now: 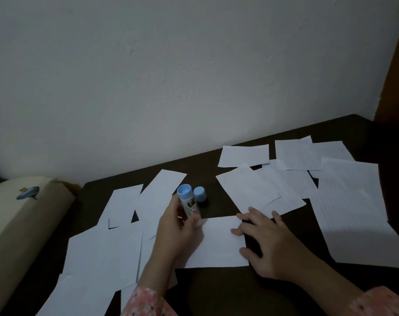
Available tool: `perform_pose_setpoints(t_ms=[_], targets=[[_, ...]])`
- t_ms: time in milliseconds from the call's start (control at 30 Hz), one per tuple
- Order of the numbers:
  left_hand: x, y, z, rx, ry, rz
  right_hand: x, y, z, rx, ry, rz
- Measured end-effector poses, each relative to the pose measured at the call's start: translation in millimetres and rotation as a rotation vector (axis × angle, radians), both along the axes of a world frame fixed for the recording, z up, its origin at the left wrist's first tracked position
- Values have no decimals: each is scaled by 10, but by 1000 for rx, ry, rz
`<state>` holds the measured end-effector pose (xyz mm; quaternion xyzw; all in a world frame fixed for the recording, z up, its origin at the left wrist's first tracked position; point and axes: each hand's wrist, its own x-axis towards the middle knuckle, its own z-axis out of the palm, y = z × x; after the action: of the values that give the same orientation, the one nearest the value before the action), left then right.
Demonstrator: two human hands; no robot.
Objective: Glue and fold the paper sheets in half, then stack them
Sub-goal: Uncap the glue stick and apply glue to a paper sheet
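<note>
Left hand (180, 226) grips the glue stick (187, 202), uncapped, tip pointing up and away from the person. Its cap (200, 194) stands on the dark worktop (216, 290) just beyond. The sheet being worked (219, 241) lies right btwn both hands, long axis running left-right. Right hand (266, 241) is spread flat, fingertips pressing its right edge. Left hand's nearer w/ the glue, so imo that one does the swipe. Sheet looks white, flat, unfolded. Loose sheets (260, 190) lie scattered beyond the right hand, more outside the left.

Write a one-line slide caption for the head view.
Left hand holds an uncapped glue stick while the right hand rests on a paper sheet.
</note>
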<state>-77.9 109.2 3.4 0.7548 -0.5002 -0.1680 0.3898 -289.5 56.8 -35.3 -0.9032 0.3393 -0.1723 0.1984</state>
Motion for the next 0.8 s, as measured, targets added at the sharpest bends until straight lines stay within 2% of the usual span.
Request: perform_pose_setpoints(t_ms=[100,200,333,400,500,567,700,800], targets=[[80,39,4,7,-21,43,-8,-1,4,-43,54,11],[140,63,3,8,-19,85,10,1,9,-33,-5,20],[206,86,-40,4,-10,123,29,25,59,-56,77,13],[229,103,-57,-79,110,170,40,37,87,-56,85,4],[258,121,-13,-325,479,302,39,51,87,-75,101,0],[293,126,12,-403,619,364,46,51,84,-91,52,-3],[276,126,0,-420,773,365,64,17,69,-174,141,-35],[252,113,-55,-381,864,359,94,28,187,-152,220,-53]])
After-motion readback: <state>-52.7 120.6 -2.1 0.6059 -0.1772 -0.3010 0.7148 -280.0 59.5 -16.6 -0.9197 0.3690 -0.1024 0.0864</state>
